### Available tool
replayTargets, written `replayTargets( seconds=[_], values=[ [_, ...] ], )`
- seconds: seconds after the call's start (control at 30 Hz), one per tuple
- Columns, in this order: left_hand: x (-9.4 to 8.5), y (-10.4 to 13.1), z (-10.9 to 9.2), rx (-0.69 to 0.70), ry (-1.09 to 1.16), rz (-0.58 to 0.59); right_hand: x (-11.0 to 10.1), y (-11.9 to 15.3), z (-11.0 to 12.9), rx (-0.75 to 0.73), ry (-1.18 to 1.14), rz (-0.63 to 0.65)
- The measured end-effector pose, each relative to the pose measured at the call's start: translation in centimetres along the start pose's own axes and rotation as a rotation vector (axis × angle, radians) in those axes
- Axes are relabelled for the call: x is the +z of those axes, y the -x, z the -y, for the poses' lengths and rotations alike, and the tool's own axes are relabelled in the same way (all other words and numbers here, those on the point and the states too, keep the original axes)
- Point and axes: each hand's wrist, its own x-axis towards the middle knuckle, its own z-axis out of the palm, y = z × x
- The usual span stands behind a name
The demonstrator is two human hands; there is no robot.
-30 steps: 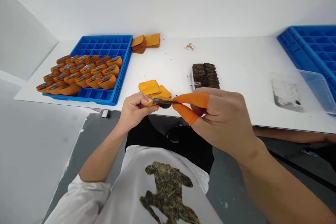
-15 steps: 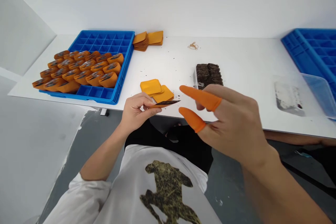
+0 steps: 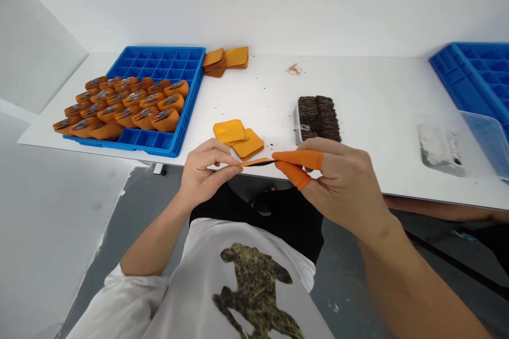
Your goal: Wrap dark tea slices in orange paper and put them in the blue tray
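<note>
The left hand (image 3: 207, 167) and the right hand (image 3: 342, 183) meet just in front of the near edge of the white table (image 3: 377, 95), and between them they hold one flat orange pouch (image 3: 257, 161) with a dark edge showing. The left thumb and fingers are pressed together on the left end of the pouch, and the right thumb and forefinger, both covered with orange finger cots (image 3: 300, 159), are pinched on its right end. The pouch lies nearly level in the air, above the lap of the person. Just behind it on the table lie two more orange pouches (image 3: 237, 136), one partly over the other. To the right of them stands a block of dark brown pieces (image 3: 319, 115). At the left a blue tray (image 3: 159, 63) with compartments holds rows of filled pouches (image 3: 127, 108) in its near part. Beside its far corner is a small stack of pouches (image 3: 226, 59). A second blue tray (image 3: 473, 71) is at the far right
</note>
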Motion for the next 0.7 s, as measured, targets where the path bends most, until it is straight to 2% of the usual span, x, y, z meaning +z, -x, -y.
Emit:
replayTargets(
  seconds=[0.2, 0.4, 0.6, 0.7],
  values=[
    [-0.4, -0.2, 0.0, 0.045, -0.043, 0.026, 0.0, 0.0, 0.2, -0.037, 0.062, -0.003],
    [-1.7, -0.3, -0.7, 0.150, -0.109, 0.155, 1.5, -0.3, 1.4, -0.180, 0.126, -0.014],
    [-4.3, 1.6, -1.3, 0.201, -0.325, 0.174, 5.0, -0.9, 2.9, -0.282, 0.166, -0.056],
    [-7.2, 2.4, -1.2, 0.138, -0.378, 0.143, 6.0, -1.3, 3.4, -0.286, 0.105, -0.039]
  ],
)
